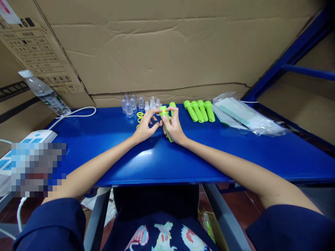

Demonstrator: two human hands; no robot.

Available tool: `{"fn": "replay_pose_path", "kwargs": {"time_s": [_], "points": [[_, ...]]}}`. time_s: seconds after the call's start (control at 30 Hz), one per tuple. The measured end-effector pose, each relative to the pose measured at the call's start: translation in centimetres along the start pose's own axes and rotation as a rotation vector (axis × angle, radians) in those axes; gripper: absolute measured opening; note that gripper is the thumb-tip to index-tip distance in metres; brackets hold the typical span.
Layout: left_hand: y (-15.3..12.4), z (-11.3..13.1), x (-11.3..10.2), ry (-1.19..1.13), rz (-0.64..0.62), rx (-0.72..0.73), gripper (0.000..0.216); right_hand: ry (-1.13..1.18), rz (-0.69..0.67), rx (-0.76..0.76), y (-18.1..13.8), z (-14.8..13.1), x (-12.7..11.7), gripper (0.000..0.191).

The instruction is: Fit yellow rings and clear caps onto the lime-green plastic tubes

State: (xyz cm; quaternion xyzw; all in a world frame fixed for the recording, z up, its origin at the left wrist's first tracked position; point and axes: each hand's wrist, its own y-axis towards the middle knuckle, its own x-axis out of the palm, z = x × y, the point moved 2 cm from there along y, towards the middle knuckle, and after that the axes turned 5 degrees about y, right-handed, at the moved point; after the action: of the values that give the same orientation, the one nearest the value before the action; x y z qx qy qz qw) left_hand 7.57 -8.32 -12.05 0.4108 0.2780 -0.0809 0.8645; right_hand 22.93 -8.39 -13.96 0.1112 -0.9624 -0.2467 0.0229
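Observation:
My right hand (175,129) is wrapped round a green flashlight (169,135), whose wide head points up and away from me. Index finger and thumb of that hand lie near the head. With its fingers apart, my left hand (146,126) reaches in from the left, and its index fingertip touches or nearly touches the flashlight's head. Yellow rings (140,114) lie on the table just behind my left hand, partly hidden by it. Several clear plastic caps (129,109) and small whitish clear pieces (147,105) stand behind them. Another green flashlight (172,104) is directly beyond my right hand.
Several green flashlights (198,112) lie in a row at the right, beside plastic bags (243,113). A water bottle (45,92) and a white power strip (34,139) with cables are at the left. Cardboard (167,52) walls the back of the blue table (209,157).

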Motion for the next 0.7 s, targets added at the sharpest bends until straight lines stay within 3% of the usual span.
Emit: {"fn": "replay_pose_path", "kwargs": {"time_s": [0.7], "points": [[0.1,-0.1,-0.3,0.012,0.024,0.017,0.040,-0.009,0.016,0.009,-0.2,-1.0,0.4,0.053]]}}
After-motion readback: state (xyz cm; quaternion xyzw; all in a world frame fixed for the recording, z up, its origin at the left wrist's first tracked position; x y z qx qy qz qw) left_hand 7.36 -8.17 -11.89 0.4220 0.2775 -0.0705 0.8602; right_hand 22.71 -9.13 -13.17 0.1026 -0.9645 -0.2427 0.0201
